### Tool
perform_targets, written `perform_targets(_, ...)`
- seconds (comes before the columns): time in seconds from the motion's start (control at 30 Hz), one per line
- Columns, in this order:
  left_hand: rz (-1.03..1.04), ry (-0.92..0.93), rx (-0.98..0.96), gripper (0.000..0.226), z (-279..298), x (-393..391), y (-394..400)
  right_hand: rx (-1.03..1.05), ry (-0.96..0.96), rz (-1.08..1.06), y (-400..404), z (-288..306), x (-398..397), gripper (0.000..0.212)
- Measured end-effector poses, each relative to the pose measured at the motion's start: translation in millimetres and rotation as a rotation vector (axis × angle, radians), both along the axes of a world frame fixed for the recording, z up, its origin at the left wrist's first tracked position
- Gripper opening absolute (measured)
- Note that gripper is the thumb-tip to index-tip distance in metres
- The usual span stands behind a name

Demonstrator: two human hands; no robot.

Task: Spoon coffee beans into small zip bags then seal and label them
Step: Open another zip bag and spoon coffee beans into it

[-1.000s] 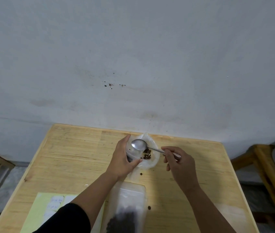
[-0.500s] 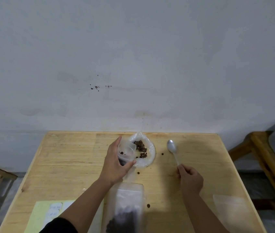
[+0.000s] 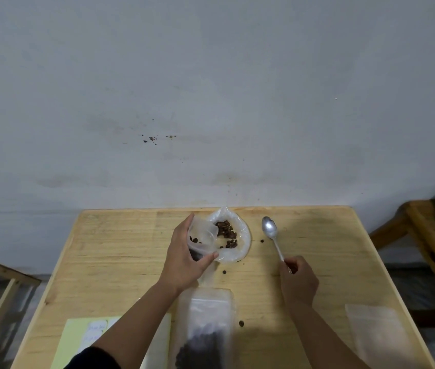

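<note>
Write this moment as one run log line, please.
left hand: holds small zip bag open | right hand: grips spoon, lying empty on table | loose beans on table

Plain home corner (stained wall [image 3: 211,102], wooden table [image 3: 120,251])

A second ago my right hand [image 3: 298,279] held the metal spoon [image 3: 273,237] over the clear bean bag [image 3: 233,235]; now it lies on the wooden table [image 3: 120,251].

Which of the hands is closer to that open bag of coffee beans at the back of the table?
Left. The left hand touches the open bag; the right hand holds the spoon beside it.
</note>
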State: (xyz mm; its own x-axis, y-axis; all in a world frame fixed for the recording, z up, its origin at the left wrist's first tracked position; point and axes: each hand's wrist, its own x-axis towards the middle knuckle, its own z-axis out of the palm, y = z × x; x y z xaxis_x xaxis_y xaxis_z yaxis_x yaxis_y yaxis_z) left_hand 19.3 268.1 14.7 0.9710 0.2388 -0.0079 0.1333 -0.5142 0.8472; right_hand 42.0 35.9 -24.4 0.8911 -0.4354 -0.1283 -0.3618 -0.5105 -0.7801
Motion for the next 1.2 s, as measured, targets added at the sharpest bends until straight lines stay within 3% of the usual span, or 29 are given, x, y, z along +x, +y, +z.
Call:
perform_targets(0.27,0.042,-0.046,-0.042,0.108,16.8,-13.3,3.3,-0.006,0.0,-0.011,9.2,17.5,4.2,0.009)
perform_targets(0.37,0.03,-0.091,-0.036,0.108,25.8,-17.1,2.5,0.124,-0.105,0.211,38.2,64.9,4.4,0.004)
perform_targets(0.43,0.008,-0.131,-0.019,0.109,33.0,-19.3,-0.2,0.334,-0.14,0.422,58.8,101.0,2.1,0.004)
perform_targets(0.53,-0.029,-0.198,0.002,0.108,42.8,-21.9,-4.3,0.545,-0.06,0.63,77.8,138.2,-0.9,0.009)
perform_targets(0.77,-0.035,-0.196,-0.105,0.114,62.1,-30.6,-2.3,0.239,-0.065,0.725,85.0,169.7,3.2,0.009)
perform_targets(0.87,0.029,-0.242,-0.174,0.069,67.1,-34.5,3.6,0.138,-0.074,0.792,83.2,179.9,4.0,0.008)
perform_targets(0.93,0.078,-0.288,-0.187,0.029,72.7,-36.8,4.4,0.208,-0.077,0.779,81.3,183.9,1.5,0.01)
perform_targets(0.97,0.099,-0.3,-0.219,0.02,75.0,-37.7,4.2,0.295,-0.089,0.758,79.5,185.4,-1.6,0.011)
perform_targets(1.1,0.221,-0.315,-0.386,0.007,76.3,-38.3,4.3,0.621,-0.136,0.706,67.5,178.4,-19.6,0.032)
perform_targets(1.2,0.227,-0.315,-0.47,0.011,78.8,-39.7,0.6,0.588,-0.219,0.691,63.8,168.3,-27.0,0.033)
